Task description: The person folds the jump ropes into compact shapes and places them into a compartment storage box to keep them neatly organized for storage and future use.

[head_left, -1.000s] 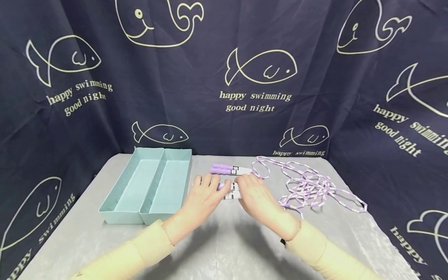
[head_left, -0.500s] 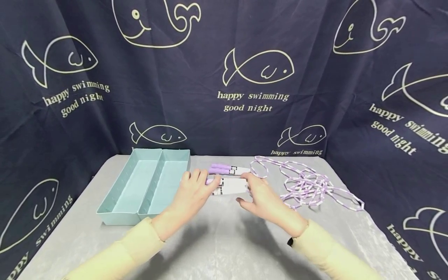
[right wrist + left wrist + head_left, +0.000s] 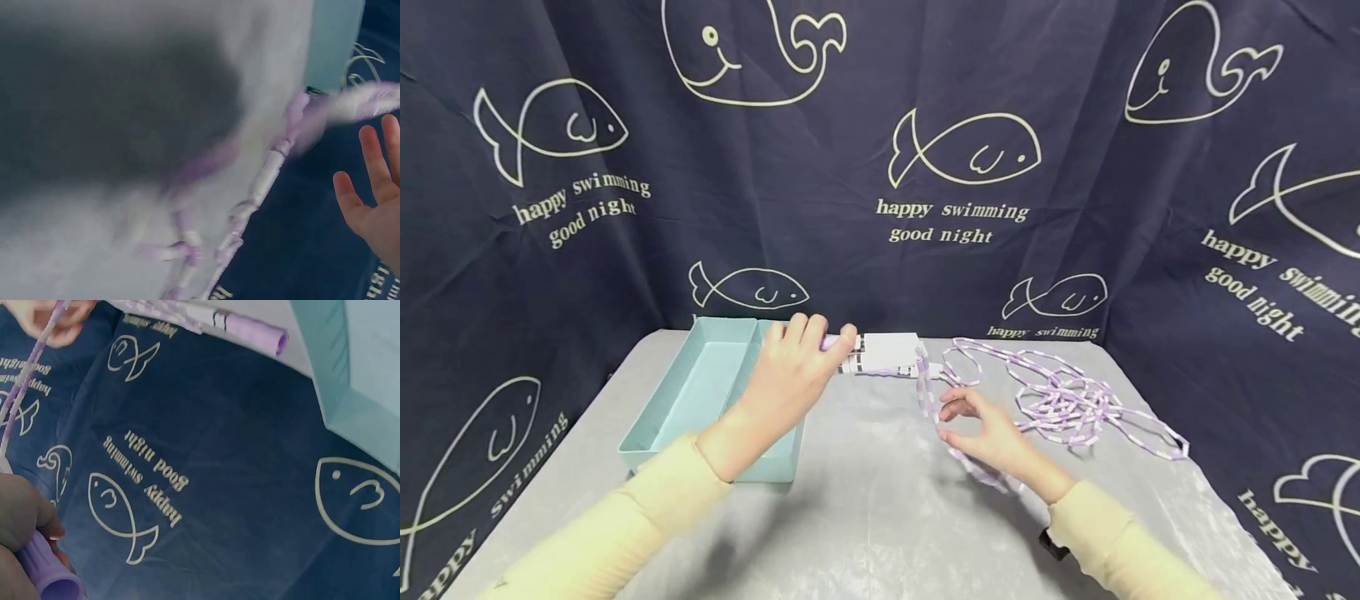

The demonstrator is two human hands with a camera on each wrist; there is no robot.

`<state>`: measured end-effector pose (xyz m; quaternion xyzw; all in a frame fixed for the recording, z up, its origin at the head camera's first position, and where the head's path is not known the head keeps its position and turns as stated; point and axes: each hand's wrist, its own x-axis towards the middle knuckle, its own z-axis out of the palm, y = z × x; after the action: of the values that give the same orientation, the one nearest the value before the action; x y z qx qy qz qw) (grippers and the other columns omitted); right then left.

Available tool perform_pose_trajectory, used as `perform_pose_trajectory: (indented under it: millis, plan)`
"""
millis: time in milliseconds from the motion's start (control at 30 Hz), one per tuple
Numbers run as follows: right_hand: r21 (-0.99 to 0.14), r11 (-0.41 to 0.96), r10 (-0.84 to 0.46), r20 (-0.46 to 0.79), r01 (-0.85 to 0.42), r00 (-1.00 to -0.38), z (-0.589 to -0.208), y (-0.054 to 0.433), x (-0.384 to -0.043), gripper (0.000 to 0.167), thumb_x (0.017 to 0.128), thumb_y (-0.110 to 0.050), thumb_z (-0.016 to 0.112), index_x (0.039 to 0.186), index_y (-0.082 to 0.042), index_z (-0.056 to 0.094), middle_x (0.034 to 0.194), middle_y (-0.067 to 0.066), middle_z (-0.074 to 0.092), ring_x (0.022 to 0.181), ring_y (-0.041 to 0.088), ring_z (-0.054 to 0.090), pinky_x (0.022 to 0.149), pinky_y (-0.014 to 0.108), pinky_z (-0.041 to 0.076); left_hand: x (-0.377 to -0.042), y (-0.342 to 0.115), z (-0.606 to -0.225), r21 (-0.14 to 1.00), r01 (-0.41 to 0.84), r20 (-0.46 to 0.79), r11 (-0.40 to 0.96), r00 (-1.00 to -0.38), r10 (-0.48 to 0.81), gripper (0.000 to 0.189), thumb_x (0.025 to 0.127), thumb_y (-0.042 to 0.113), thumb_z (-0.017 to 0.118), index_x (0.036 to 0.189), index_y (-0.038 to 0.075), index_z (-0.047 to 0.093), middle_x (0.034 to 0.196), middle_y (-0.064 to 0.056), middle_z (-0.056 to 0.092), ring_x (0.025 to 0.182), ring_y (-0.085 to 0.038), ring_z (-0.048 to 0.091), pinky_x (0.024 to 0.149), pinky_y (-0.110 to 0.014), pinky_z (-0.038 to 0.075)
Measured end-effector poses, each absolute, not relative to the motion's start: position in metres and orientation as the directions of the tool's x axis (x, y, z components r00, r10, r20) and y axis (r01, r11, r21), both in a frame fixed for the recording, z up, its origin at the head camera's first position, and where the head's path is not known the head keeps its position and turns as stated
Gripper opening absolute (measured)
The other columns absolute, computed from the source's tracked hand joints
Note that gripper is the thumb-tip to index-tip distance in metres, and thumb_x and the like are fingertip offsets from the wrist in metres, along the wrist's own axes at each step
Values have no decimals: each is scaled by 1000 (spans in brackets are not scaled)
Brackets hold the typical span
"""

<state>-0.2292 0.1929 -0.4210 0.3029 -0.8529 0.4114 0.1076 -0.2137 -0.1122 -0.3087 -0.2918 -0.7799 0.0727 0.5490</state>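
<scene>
I could read "happy swimming good night" on the curtain (image 3: 820,183). The left hand (image 3: 793,367) gripped purple-and-white handles (image 3: 891,350); the right hand (image 3: 988,429), loosely spread, empty, hung near their rope (image 3: 925,390).

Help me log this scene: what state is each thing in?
Held handles, lifted, gripped in the left hand
Hanging rope, drooping from the held handles
Resting handles, lying on the table
Tangled rope, heaped loosely on the table
Teal bins, upright, open-topped, side by side
Right hand, not gripping, beside the hanging rope
Navy printed cloth, hung up behind the table
</scene>
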Motion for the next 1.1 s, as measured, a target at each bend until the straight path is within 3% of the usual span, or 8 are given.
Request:
perform_pose_trajectory:
  millis: [133,333,500,600,700,900,1100]
  plan:
    - [-583,487,-498,426,-650,-756,-437,190,-230,43,74,-10,77,111,-10,54,92,-1,67,88,18,64,85,40,51,-215,-114,-295,-428,383,820,819,-217,530,33,85,-7,37,104,14,54,78,-13,49,65,-30,43,54,-35,29]
    - [-505,529,-523,439,-682,-731,-449,180,-229,46,72,-17,78,112,-11,56,105,-1,63,97,18,60,83,38,51,-217,-114,-276,-411,376,840,831,-199,505,32,84,-7,43,105,14,54,80,-13,50,67,-31,45,54,-37,31]
    - [-458,551,-497,491,-697,-716,-451,174,-233,35,73,-6,72,104,-10,56,84,-3,59,77,10,56,70,27,48,-218,-114,-261,-394,362,858,845,-184,479,28,88,-6,41,105,13,54,81,-14,50,65,-31,43,54,-37,30]
    - [-352,624,-459,558,-698,-691,-451,174,-235,31,72,0,66,98,-11,53,75,-6,52,63,8,49,56,23,43,-218,-118,-255,-384,350,867,855,-183,464,29,88,-6,39,106,12,54,82,-14,51,65,-31,44,54,-37,31]
    - [-224,697,-438,620,-681,-652,-450,178,-236,30,72,0,62,97,-9,51,77,-4,49,60,9,45,49,23,40,-219,-122,-253,-381,334,872,862,-182,455,31,86,-8,41,106,12,54,83,-15,52,65,-31,45,55,-37,33]
    - [-10,706,-532,653,-708,-539,-449,192,-241,34,71,4,56,104,-2,50,82,4,48,57,14,44,47,27,42,-223,-132,-251,-378,293,872,878,-207,444,31,84,-9,47,107,11,53,83,-16,50,65,-31,43,54,-38,33]
    - [121,725,-597,601,-678,-531,-435,202,-241,28,82,0,50,110,-6,50,95,6,51,49,15,42,41,29,38,-226,-137,-255,-380,280,858,881,-250,450,30,86,-8,42,108,10,52,81,-17,50,63,-32,43,52,-37,32]
